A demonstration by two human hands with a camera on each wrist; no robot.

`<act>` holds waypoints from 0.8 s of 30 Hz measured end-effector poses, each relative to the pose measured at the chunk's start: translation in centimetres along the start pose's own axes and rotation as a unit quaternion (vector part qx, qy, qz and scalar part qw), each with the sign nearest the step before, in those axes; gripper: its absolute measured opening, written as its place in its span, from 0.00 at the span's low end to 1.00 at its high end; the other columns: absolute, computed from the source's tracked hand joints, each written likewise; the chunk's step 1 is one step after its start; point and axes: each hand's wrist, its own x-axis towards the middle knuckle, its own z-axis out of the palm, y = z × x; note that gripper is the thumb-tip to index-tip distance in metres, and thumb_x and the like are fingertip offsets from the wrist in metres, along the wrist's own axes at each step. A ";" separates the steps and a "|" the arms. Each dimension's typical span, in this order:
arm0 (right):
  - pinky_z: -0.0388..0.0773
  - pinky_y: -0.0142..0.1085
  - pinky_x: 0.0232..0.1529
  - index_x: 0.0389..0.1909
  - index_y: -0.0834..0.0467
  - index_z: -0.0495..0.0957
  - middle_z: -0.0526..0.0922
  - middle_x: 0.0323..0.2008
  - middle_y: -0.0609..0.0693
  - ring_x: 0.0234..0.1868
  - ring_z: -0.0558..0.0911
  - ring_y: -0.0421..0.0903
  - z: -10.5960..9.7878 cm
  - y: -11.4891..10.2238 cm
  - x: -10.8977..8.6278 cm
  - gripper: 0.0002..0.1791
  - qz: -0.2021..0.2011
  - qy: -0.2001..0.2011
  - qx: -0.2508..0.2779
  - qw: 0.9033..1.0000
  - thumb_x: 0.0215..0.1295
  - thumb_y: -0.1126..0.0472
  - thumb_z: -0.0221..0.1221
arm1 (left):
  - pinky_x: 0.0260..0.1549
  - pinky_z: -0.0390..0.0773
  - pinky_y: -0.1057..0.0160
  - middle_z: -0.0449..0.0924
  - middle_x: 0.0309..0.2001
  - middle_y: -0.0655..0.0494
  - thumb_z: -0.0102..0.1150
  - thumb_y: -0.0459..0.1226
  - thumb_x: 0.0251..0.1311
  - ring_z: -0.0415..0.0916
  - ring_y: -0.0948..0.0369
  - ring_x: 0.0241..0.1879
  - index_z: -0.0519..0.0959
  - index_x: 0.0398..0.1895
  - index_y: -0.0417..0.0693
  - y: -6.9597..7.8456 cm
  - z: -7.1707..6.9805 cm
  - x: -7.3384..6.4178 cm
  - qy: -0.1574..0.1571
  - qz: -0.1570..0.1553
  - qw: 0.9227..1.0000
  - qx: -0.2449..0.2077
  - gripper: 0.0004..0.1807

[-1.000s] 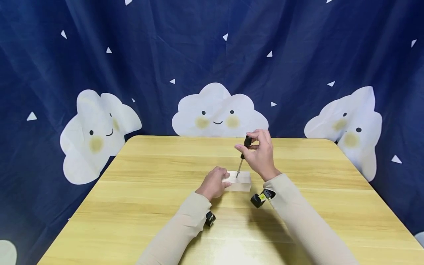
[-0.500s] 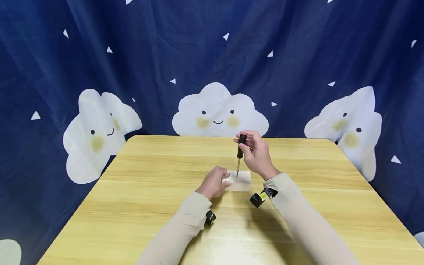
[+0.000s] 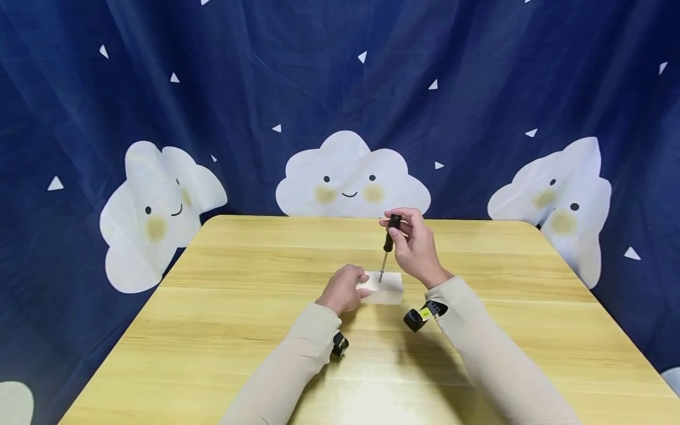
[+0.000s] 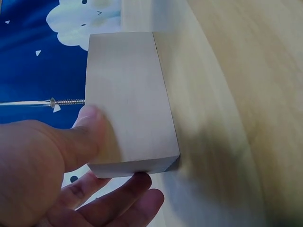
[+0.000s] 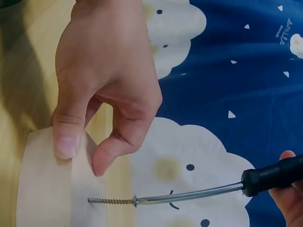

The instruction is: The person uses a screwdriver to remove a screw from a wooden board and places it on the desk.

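On the table lies a pale wooden block (image 3: 390, 296), which my left hand (image 3: 342, 289) grips at its left end, thumb on the near face. A threaded screw (image 5: 111, 201) stands with its point at the block's top face; most of its thread is visible. The tip of a black-handled screwdriver (image 3: 392, 232) meets the screw's head. My right hand (image 3: 418, 248) pinches the handle between thumb and fingers above the block. In the left wrist view the screw (image 4: 70, 102) and the bright shaft (image 4: 23, 103) are in line.
The wooden table (image 3: 239, 319) spreads around both hands. Behind it hangs a dark blue curtain (image 3: 244, 71) with white clouds and triangles. A small black camera (image 3: 414, 320) sits at the right wrist, and another (image 3: 340, 344) at the left.
The screwdriver's handle swung left to nearly upright, then tipped slightly back right. The right fingers shifted round the handle. The left hand and block stay in place.
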 end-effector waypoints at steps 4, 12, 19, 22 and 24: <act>0.81 0.45 0.46 0.53 0.73 0.64 0.77 0.50 0.67 0.46 0.82 0.62 -0.1 0.2 0.0 0.18 -0.002 0.001 0.004 1.000 0.63 0.84 0.49 | 0.53 0.76 0.55 0.79 0.47 0.48 0.70 0.36 0.54 0.75 0.51 0.50 0.80 0.39 0.41 -0.1 0.0 0.1 0.000 0.007 1.000 0.004 0.12; 0.80 0.31 0.48 0.52 0.72 0.63 0.76 0.50 0.65 0.48 0.82 0.60 -0.5 -0.4 0.4 0.17 -0.005 0.000 0.005 1.000 0.64 0.83 0.49 | 0.54 0.74 0.54 0.78 0.45 0.48 0.70 0.35 0.54 0.74 0.51 0.50 0.79 0.38 0.41 0.1 -0.1 0.1 -0.001 0.013 1.000 0.012 0.12; 0.80 0.29 0.48 0.52 0.73 0.63 0.76 0.50 0.66 0.46 0.82 0.63 -1.0 -0.7 0.5 0.17 -0.011 0.004 0.011 1.000 0.63 0.84 0.49 | 0.57 0.74 0.55 0.77 0.47 0.49 0.69 0.36 0.55 0.74 0.51 0.52 0.80 0.43 0.41 0.2 0.0 0.0 -0.009 -0.008 1.000 0.005 0.14; 0.79 0.29 0.47 0.52 0.73 0.64 0.77 0.49 0.66 0.46 0.82 0.62 -1.2 -0.6 0.6 0.17 -0.013 0.008 0.003 1.000 0.63 0.84 0.50 | 0.57 0.74 0.55 0.77 0.47 0.49 0.69 0.35 0.55 0.74 0.51 0.52 0.80 0.44 0.41 0.2 0.0 0.0 -0.010 -0.012 1.000 -0.003 0.14; 0.79 0.29 0.48 0.53 0.73 0.65 0.77 0.49 0.66 0.46 0.82 0.62 -1.3 -0.5 0.6 0.18 -0.010 0.009 0.000 1.000 0.63 0.84 0.50 | 0.57 0.74 0.55 0.77 0.47 0.49 0.69 0.35 0.55 0.74 0.51 0.52 0.80 0.44 0.41 0.2 0.0 0.1 -0.010 -0.012 1.000 -0.004 0.14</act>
